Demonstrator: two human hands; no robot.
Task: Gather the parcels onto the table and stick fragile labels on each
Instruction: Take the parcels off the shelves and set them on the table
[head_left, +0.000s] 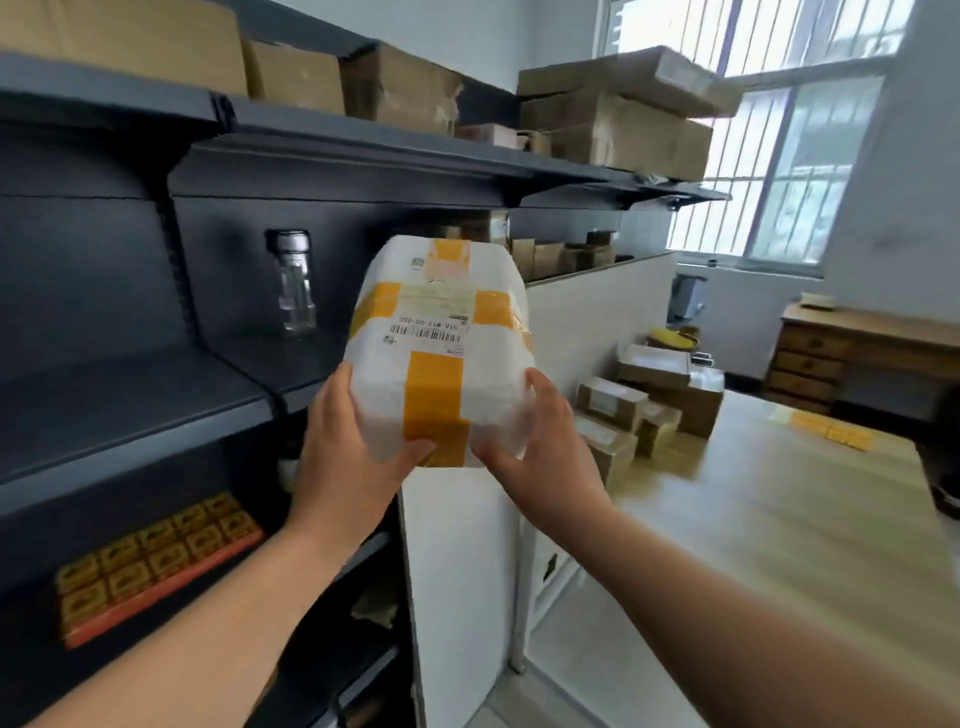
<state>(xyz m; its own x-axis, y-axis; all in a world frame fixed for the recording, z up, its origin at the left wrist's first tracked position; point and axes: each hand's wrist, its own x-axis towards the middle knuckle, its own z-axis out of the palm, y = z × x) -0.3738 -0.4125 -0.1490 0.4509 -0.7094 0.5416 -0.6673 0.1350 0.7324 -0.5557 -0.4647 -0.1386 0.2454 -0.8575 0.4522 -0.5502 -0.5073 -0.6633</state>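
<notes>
With left hand (358, 447) and right hand (540, 441), grips the white, yellow-taped parcel (441, 343) at its near lower corners, fingers curled round the edges. Holds it aloft in front of the dark shelf (130, 405), left of the table (753, 509) bearing brown boxes (623, 410).

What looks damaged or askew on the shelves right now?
On the top shelf, the uppermost box at its right end sits tilted, overhanging the one beneath. A crumpled box stands left of it.
</notes>
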